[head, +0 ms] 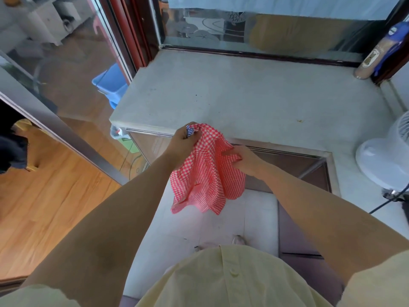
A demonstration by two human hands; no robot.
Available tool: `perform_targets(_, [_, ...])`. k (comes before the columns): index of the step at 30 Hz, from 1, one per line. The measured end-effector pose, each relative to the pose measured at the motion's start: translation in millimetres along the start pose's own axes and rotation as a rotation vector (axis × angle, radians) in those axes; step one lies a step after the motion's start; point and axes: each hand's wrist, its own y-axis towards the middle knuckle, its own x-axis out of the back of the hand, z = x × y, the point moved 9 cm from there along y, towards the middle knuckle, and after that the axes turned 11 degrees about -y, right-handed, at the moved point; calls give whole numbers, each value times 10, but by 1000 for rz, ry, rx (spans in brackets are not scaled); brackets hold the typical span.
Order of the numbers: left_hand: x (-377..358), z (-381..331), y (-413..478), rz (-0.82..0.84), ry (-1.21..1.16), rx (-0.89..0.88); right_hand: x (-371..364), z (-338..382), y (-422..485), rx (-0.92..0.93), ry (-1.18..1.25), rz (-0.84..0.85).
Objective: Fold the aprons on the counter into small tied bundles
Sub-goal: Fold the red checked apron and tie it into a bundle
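A red-and-white checked apron (207, 173) hangs in the air just in front of the grey stone counter (243, 96). My left hand (182, 141) grips its bunched top, where a bit of dark striped trim (190, 130) pokes out of my fist. My right hand (242, 159) pinches the cloth's right edge a little lower. The lower part of the apron hangs loose over the floor. The counter top in view carries no other apron.
A tan and blue bottle (376, 52) leans in the counter's far right corner by the window. A white fan (389, 156) stands to the right. A glass sliding door (66, 85) is at left, with a blue tub (111, 85) behind it.
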Motion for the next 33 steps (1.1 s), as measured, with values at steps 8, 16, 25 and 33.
perform_targets(8, [82,-66,-140,102,-60,57,-314,512,105,99,-117,88])
perform_targets(16, [898,-195,-244,-243,282,-156,-121,592,56,57,-524,-115])
perform_targets(25, [957,-121,-41,-231,627,-54,30,510,-60,27,-473,90])
perform_targets(33, [931,-435,78,-363,532,-188,620,536,36,17,-222,-358])
